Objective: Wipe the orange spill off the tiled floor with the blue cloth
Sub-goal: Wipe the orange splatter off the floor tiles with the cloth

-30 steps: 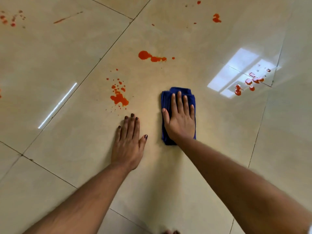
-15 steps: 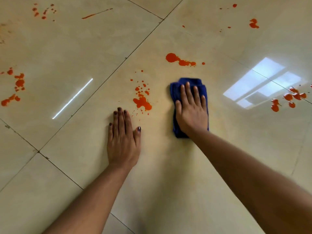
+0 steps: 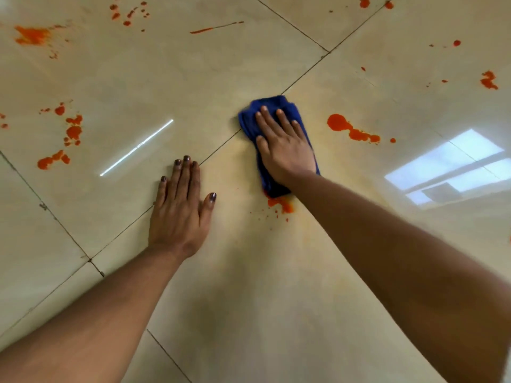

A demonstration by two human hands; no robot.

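A folded blue cloth (image 3: 249,121) lies on the glossy beige tiled floor (image 3: 249,272). My right hand (image 3: 283,146) presses flat on it with straight fingers and hides most of it. Just below the cloth's near end a small orange smear (image 3: 280,203) with tiny drops shows. To the cloth's right, a larger orange blob with a trailing streak (image 3: 349,129) sits apart from it. My left hand (image 3: 179,214) rests flat on the floor, fingers straight, to the cloth's lower left, over a grout line.
More orange splatters mark the tiles: a cluster at the left (image 3: 70,132), a smudge at the top left (image 3: 31,34), a thin streak at the top (image 3: 215,26), spots at the top right (image 3: 488,80). Bright window reflections (image 3: 453,167) lie on the right.
My right hand has slid the cloth left and forward over the splatter that lay between my hands; only a smear remains below the cloth. The view has shifted too.
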